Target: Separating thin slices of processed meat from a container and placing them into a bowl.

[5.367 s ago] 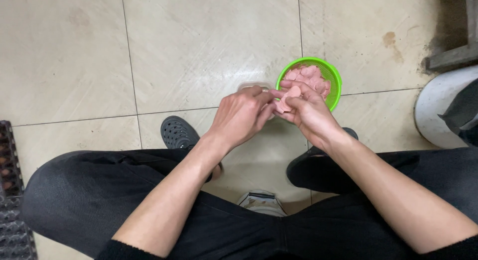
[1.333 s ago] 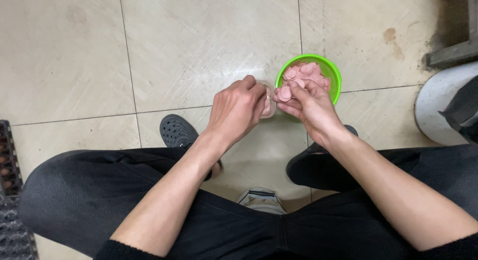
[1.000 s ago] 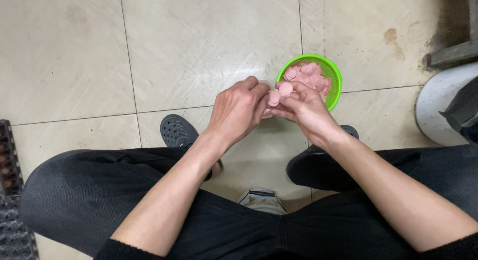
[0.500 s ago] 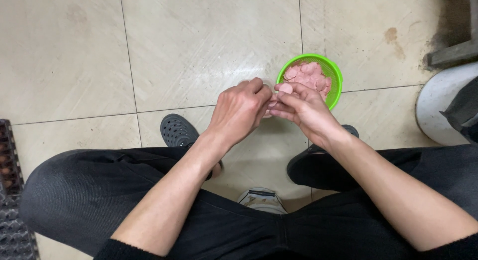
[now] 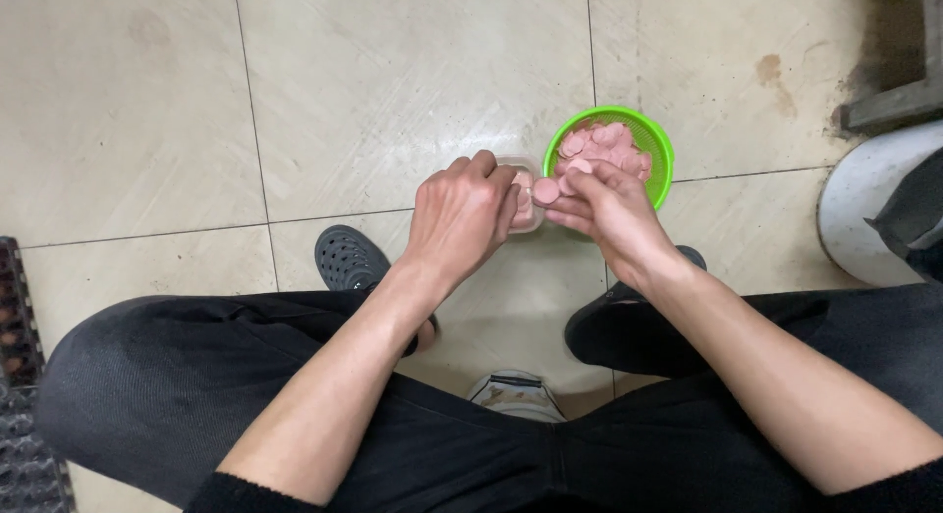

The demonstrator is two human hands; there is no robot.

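Note:
A green round basket (image 5: pixel 656 145) on the tiled floor holds several pink round sausage slices (image 5: pixel 604 145). Left of it stands a small clear plastic container (image 5: pixel 527 194) with pink slices inside, mostly hidden by my hands. My left hand (image 5: pixel 462 214) curls around the container's left side. My right hand (image 5: pixel 609 209) hovers between basket and container with a pink slice (image 5: pixel 546 190) pinched in its fingertips, more slices resting against its fingers.
I sit low with both knees in dark trousers spread wide; dark perforated clogs (image 5: pixel 346 258) are on my feet. A white round tub (image 5: pixel 869 218) stands at the right edge. A dark crate (image 5: pixel 20 376) lies at the left edge. A small object (image 5: pixel 516 393) sits between my legs.
My hands stayed close together by the basket. The right hand reached to the basket and came back, and now shows a slice at its fingertips over the small container.

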